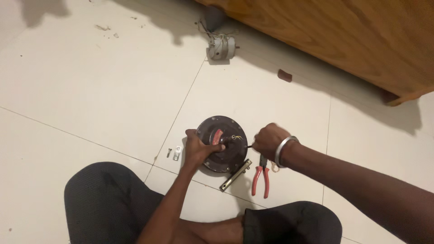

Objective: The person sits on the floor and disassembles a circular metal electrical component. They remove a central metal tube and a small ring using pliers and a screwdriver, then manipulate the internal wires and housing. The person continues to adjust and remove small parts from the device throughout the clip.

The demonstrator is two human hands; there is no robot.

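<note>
Looking down from the head view, the left hand [199, 151] presses on the round dark motor housing [222, 143] lying on the tiled floor [90, 90], its grip closed over the edge, apparently to steady it. The right hand [267, 141] has its grip pinched on a thin dark tool [247, 146] touching the hub. Red-handled pliers [261, 178] and a metal rod [236, 174] lie just beside.

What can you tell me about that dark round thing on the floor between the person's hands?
The round motor housing is a dark brown metal-looking disc lying flat on the white tiled floor. A red patch and thin wires show near its hub. The left hand grips its near-left side; the right hand holds something thin at its right edge.
</note>
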